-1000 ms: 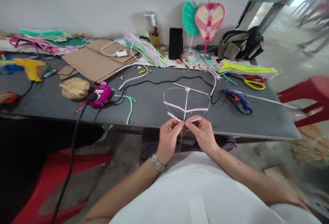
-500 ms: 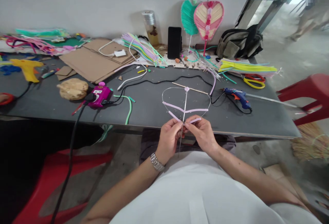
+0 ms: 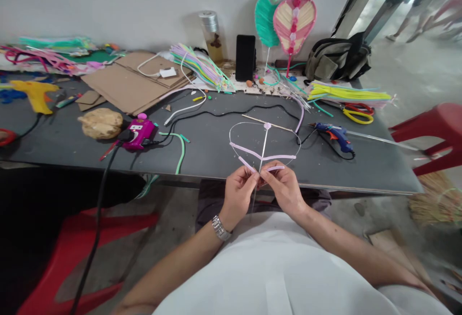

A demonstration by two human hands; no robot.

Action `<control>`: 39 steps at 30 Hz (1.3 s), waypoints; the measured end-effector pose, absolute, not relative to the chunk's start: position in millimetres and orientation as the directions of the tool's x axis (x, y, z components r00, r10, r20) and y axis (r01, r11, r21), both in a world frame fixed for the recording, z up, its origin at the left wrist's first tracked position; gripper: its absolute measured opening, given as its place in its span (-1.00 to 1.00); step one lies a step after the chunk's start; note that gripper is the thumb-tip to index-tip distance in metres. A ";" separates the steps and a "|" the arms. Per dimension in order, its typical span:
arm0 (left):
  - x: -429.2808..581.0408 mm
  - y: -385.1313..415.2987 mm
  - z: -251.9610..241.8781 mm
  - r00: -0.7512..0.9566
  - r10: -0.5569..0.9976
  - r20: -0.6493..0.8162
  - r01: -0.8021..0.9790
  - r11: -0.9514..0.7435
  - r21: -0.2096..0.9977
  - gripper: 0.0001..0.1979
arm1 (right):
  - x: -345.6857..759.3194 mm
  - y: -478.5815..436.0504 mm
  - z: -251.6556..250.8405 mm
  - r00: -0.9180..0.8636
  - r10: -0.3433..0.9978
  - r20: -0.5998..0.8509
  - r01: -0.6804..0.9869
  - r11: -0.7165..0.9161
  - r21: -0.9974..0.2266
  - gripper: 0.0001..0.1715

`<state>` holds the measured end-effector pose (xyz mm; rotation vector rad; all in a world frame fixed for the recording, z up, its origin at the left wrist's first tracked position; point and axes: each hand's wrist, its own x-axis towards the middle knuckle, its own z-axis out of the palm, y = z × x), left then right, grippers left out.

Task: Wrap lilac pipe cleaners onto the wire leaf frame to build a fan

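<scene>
A heart-like wire frame (image 3: 230, 133) with a central stem stands between my hands, a small lilac knob at its top. One lilac pipe cleaner (image 3: 277, 157) spans the frame in a shallow V. Lower down, a second lilac pipe cleaner (image 3: 247, 164) crosses the stem. Thumb and fingers of my left hand (image 3: 238, 194) are closed on this lower pipe cleaner beside the stem. My right hand (image 3: 285, 190) pinches it on the stem's other side, one end sticking out above the fingers. My fingertips hide the crossing point.
A blue glue gun (image 3: 334, 134) lies to the right, near scissors (image 3: 358, 116) and yellow pipe cleaners (image 3: 346, 92). Leftward are a magenta power block (image 3: 139, 132) and a yellow glue gun (image 3: 34, 94). A phone (image 3: 245, 58) and finished fans (image 3: 294, 26) stand at the back.
The frame's top has tipped slightly to the right. My fingertips have shifted a little at the stem, still pinching the lower pipe cleaner.
</scene>
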<state>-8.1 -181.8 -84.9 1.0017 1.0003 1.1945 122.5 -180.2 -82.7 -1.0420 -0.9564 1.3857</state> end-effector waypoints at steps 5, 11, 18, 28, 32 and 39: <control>-6.9 -182.6 -82.1 0.084 0.994 -0.071 -0.239 0.089 0.967 -0.64 | 125.4 -179.8 -78.4 -0.044 0.996 -0.078 -0.282 -0.088 -0.955 -0.60; -5.7 -182.6 -79.1 0.042 0.994 -0.099 -0.251 0.106 0.962 -0.64 | 125.7 -178.2 -75.7 -0.059 0.994 -0.089 -0.287 -0.102 -0.952 -0.62; -7.0 -182.6 -80.1 0.032 0.995 -0.092 -0.234 0.097 0.967 -0.66 | 124.0 -178.5 -75.4 -0.043 0.994 -0.096 -0.318 -0.105 -0.942 -0.65; -6.4 -182.8 -81.2 0.019 0.996 -0.085 -0.214 0.088 0.973 -0.69 | 131.7 -181.3 -81.7 0.055 0.993 -0.105 -0.306 -0.083 -0.948 -0.70; -7.6 -182.7 -80.3 0.015 0.996 -0.091 -0.203 0.092 0.975 -0.70 | 135.1 -181.9 -85.8 0.080 0.994 -0.070 -0.333 -0.040 -0.942 -0.74; -8.3 -182.4 -79.7 -0.004 0.997 -0.073 -0.200 0.071 0.977 -0.71 | 134.5 -179.8 -74.9 0.061 0.989 -0.131 -0.374 -0.099 -0.922 -0.74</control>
